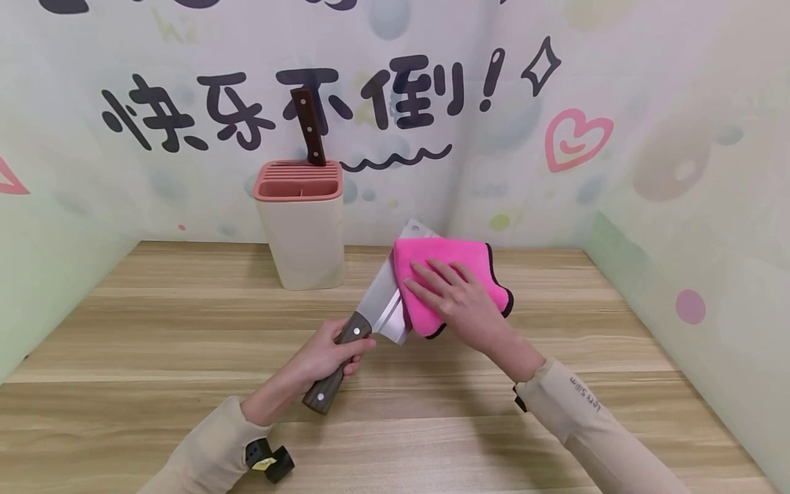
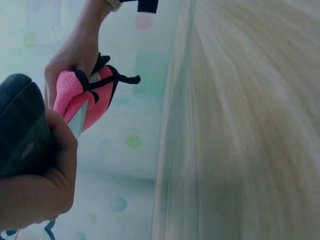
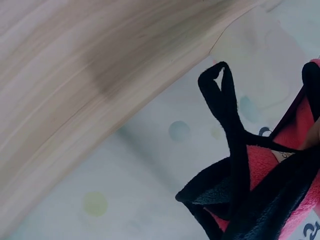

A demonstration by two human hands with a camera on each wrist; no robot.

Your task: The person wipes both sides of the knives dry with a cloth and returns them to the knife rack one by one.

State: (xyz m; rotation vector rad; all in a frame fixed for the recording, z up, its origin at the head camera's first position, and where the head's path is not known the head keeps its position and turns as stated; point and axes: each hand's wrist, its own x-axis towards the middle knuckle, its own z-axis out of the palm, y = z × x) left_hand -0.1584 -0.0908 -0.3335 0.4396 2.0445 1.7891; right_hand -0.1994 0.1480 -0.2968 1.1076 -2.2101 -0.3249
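Observation:
My left hand (image 1: 321, 353) grips the dark wooden handle (image 1: 324, 394) of a cleaver (image 1: 378, 293), its broad blade slanting up and away to the right. A folded pink cloth (image 1: 447, 257) with black edging covers much of the blade. Spread over the cloth's top are the fingers of my right hand (image 1: 463, 302); its thumb is hidden in the head view. From the left wrist, the pink cloth (image 2: 102, 102) appears folded about the blade edge, pinched by the right hand (image 2: 77, 52). A black loop (image 3: 225, 100) hangs off the cloth in the right wrist view.
Behind the hands, to the left, stands a white knife holder (image 1: 302, 240) with a pink slotted top. A brown-handled knife (image 1: 308, 127) is upright in it. The wooden table (image 1: 185, 343) meets a printed backdrop (image 1: 524, 192) at its back edge.

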